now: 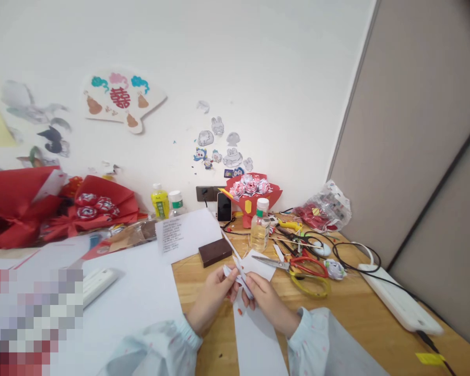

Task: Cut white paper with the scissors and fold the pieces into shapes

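Observation:
My left hand and my right hand meet over the table, both closed on a narrow folded piece of white paper. Its folds lie between my thumbs and fingers, and a long thin end points up and away. Beneath my hands a white paper strip runs toward me, with a small orange bit on it. Just beyond my right hand lie scissors with red and yellow handles, blades pointing left. A dark brown box sits beyond my left hand.
A clear bottle stands behind the scissors, near a red-wrapped paper bouquet. Black cable and a white power strip lie to the right. A written sheet and large white paper cover the left.

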Tool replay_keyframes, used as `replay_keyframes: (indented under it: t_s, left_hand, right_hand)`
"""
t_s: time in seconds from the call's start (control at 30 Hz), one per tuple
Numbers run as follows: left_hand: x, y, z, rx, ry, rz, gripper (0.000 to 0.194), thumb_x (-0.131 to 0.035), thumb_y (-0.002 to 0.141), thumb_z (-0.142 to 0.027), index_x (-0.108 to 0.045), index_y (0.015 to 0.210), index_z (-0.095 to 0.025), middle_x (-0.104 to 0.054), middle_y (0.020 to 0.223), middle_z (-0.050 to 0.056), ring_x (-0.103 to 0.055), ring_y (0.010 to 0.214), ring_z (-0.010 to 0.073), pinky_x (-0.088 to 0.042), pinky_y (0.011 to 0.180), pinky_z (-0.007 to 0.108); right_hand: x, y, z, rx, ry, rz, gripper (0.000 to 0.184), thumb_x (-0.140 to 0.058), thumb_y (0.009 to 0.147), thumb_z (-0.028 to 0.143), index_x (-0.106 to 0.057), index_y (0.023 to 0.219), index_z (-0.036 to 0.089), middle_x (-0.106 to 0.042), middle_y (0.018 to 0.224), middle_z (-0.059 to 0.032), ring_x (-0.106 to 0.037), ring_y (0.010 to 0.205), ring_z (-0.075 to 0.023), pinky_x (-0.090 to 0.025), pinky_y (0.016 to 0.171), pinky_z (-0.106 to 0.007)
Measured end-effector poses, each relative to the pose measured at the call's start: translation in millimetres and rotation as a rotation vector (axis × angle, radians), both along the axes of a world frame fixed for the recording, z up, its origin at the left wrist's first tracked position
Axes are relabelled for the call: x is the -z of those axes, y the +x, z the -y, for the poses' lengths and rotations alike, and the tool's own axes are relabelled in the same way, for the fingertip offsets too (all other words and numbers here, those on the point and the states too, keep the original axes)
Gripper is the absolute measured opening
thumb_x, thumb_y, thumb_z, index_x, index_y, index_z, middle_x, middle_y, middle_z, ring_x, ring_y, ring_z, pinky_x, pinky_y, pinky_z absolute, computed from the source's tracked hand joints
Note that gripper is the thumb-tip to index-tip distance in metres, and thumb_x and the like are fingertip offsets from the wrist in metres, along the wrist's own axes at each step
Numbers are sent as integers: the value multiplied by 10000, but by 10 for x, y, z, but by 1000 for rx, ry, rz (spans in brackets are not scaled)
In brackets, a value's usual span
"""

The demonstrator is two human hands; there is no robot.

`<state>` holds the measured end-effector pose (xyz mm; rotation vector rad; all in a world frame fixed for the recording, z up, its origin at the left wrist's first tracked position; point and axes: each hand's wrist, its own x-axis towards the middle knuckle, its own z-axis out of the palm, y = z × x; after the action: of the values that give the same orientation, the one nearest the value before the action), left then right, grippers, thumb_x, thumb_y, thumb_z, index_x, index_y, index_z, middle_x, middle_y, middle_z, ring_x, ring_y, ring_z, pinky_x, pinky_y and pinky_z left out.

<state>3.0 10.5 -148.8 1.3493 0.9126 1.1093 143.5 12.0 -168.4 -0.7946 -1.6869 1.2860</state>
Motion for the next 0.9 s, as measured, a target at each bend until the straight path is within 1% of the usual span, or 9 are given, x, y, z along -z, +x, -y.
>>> replay_keyframes:
  t_s: [0.13,0.23,0.3,0.33,0.43,0.5,0.63,0.8,0.9]
  left_hand:
    - [30,-12,-9,-41,5,4,390,-580,715,-531,-484,620,-165,-479,428,-69,-411,358,72,-310,409,198]
    - [23,-18,-9,-37,-20,7,390,-606,691,-526,-539,707,-143,-477,419,-74,-387,338,66,-299,392,195]
    - [26,-23,-15,-33,-35,18,399,-622,681,-513,-557,778,-132,-486,421,-75,-386,334,67,-300,386,195]
    - [31,-25,-21,-30,-36,23,393,-624,683,-506,-557,777,-131,-488,421,-74,-389,334,67,-301,386,194]
    - [58,-33,-41,-24,-27,31,368,-611,702,-496,-521,651,-143,-483,412,-64,-399,343,65,-303,395,191]
    - [76,-34,-50,-16,-25,43,375,-607,706,-497,-495,609,-153,-484,417,-62,-405,348,67,-308,402,193]
    - [94,-32,-61,-5,-30,49,381,-603,703,-516,-503,626,-157,-495,433,-61,-411,348,71,-313,406,200]
    - [88,-39,-67,28,-32,16,422,-567,719,-548,-484,560,-166,-480,394,-51,-445,359,91,-318,410,206]
    - [65,-37,-53,25,-27,35,400,-578,716,-539,-503,608,-162,-497,418,-54,-429,354,80,-315,405,199]
  right_hand:
    - [46,37,-17,-1,116,111,389,-349,881,511,-498,784,165,-486,575,33,-438,482,-83,-346,479,-201]
    - [72,52,-22,-25,185,175,358,-361,890,476,-496,770,167,-477,575,38,-434,497,-81,-352,508,-204]
    - [77,49,-22,-39,173,172,363,-348,894,476,-485,761,168,-475,560,41,-429,475,-79,-351,491,-203]
    - [76,44,-21,-42,157,160,371,-333,897,481,-481,766,168,-477,553,41,-425,459,-77,-350,480,-203]
    - [62,27,-18,-57,92,97,396,-314,888,516,-471,791,166,-479,539,44,-415,419,-74,-340,439,-202]
    - [47,22,-15,-74,59,60,407,-333,871,542,-466,796,165,-474,536,48,-414,409,-71,-332,423,-198]
    - [28,24,-8,-86,55,50,403,-355,868,536,-477,791,159,-472,541,50,-412,417,-64,-337,437,-196]
    - [62,28,-34,-93,-12,1,435,-329,863,565,-480,781,165,-475,531,45,-409,403,-67,-306,400,-197]
    - [77,37,-48,-98,-24,-3,427,-357,850,570,-480,786,166,-475,543,43,-404,407,-67,-308,409,-199]
